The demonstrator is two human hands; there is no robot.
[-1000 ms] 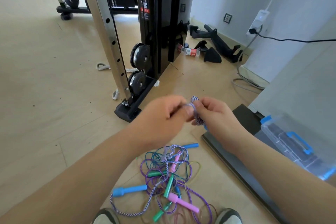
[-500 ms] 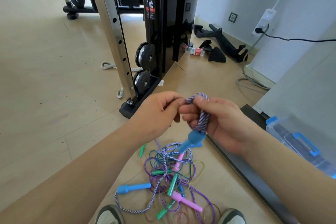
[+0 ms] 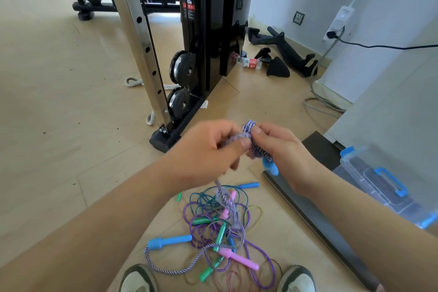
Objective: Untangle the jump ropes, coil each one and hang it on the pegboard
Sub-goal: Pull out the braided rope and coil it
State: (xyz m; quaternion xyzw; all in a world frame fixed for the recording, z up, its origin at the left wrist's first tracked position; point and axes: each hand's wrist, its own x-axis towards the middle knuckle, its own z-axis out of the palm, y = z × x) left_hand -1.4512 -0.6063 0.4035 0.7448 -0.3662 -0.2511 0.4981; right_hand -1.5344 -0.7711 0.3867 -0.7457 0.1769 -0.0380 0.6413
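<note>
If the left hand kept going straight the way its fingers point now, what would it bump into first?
Most likely the striped rope coil bunched in the right hand. The left hand points rightward at it and pinches a strand leading into it.

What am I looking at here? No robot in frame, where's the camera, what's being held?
No machine here: a person works bare-handed, and the camera sits on their head, looking forward and down, so the arms come in from the bottom edge. The right hand holds a small coil of the striped rope, with its blue handle hanging below. The left hand pinches the same rope, which runs down to the pile of tangled ropes on the floor, between the person's shoes. Behind stands a gym machine; a clear box sits to the right.
</note>
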